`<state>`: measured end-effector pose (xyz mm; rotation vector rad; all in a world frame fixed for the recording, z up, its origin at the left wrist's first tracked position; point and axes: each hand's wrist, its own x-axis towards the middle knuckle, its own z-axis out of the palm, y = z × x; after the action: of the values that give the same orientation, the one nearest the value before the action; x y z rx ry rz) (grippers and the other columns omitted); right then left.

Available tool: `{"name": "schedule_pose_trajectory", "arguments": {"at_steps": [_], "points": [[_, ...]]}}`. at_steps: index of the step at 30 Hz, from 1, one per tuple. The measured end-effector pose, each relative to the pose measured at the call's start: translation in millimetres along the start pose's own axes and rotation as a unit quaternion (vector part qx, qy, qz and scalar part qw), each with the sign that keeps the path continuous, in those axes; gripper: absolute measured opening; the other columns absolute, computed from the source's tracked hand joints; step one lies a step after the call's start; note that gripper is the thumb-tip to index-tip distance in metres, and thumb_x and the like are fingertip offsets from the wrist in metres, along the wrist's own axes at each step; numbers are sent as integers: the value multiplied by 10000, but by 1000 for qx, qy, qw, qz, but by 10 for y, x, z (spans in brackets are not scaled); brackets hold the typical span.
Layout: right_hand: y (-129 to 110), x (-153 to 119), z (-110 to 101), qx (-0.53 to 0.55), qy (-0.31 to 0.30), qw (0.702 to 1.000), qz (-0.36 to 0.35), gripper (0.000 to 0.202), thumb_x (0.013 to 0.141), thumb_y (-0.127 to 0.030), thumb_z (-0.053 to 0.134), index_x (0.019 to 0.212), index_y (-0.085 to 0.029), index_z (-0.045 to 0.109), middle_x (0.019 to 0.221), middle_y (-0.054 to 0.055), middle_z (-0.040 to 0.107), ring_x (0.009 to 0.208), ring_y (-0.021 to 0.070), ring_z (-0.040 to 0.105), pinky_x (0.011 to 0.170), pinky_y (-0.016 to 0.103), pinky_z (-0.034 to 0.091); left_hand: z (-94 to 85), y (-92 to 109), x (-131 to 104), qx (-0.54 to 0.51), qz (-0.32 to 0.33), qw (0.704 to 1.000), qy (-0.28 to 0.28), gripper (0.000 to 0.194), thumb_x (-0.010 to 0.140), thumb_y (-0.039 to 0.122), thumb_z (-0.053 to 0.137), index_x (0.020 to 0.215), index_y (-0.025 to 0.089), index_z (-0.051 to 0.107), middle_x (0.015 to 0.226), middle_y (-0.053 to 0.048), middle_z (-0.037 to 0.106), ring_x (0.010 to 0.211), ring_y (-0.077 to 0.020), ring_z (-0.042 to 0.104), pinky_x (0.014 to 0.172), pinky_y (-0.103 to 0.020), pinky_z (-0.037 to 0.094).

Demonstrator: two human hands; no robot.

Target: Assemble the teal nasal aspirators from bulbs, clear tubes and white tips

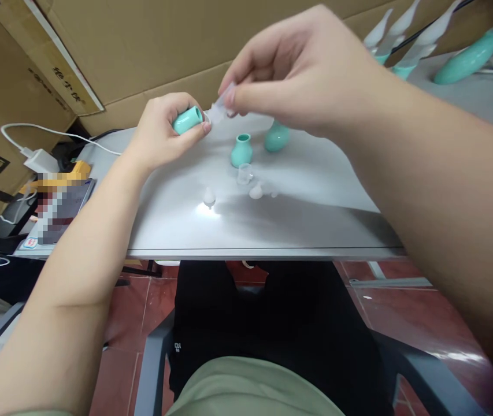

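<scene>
My left hand (pixel 166 130) is wrapped around a turquoise rubber bulb (pixel 186 120), its round open neck facing right. Close to that neck, my right hand (pixel 272 75) pinches a small clear plastic piece (pixel 219 110) between thumb and forefinger. The piece is blurred, and whether it touches the left fingers I cannot tell. Below the hands, a second turquoise bulb (pixel 241 152) stands upright on the grey table (pixel 177 225). Another bulb (pixel 277 137) is partly hidden behind my right hand. Nearer me lie a clear cup (pixel 245 174), a white tip (pixel 209 198) and a white cap-like part (pixel 255 192).
Several turquoise-and-clear pieces with white pointed nozzles (pixel 434 32) stand at the back right, beside a turquoise bulb (pixel 474 58). A white charger (pixel 41 162) with a cable and a phone-like device (pixel 66 211) are at left. Cardboard (pixel 142 46) walls the back.
</scene>
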<state>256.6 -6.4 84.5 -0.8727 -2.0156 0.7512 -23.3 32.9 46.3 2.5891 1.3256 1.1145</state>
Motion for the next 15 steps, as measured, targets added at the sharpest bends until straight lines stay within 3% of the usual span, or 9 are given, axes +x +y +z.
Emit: {"name": "schedule_pose_trajectory", "arguments": {"at_steps": [3,7,12,15], "points": [[122,17,46,71,47,996,-17,297,840,-538,994,928,-331,799,1231,47,945,1234,329,875,1121,510,670,10,61,-14,-8,-1,1000,-4,257,925,499,868,861,297,722,890,-47,833,895,-285,749,842,-465,619],[221,9,214,101,50,993,-17,363,875,-571,1024,949,-319,772,1216,84,942,1215,351,884,1167,574,683,49,100,-21,-8,-3,1000,7,362,929,542,887,822,299,640,815,-39,746,849,-275,712,796,-459,582],[353,36,267,89,32,995,-30,522,849,-747,1082,979,-339,784,1121,69,932,1142,360,883,1099,591,692,109,90,-9,-32,0,999,15,456,956,701,906,859,317,681,774,-19,714,834,-254,643,766,-451,531],[424,62,242,58,27,997,-46,592,871,-851,1061,974,-346,768,1103,83,909,1056,347,822,1012,566,685,116,87,-12,-34,2,999,13,446,921,716,922,877,326,709,784,-14,734,835,-250,623,772,-450,526]]}}
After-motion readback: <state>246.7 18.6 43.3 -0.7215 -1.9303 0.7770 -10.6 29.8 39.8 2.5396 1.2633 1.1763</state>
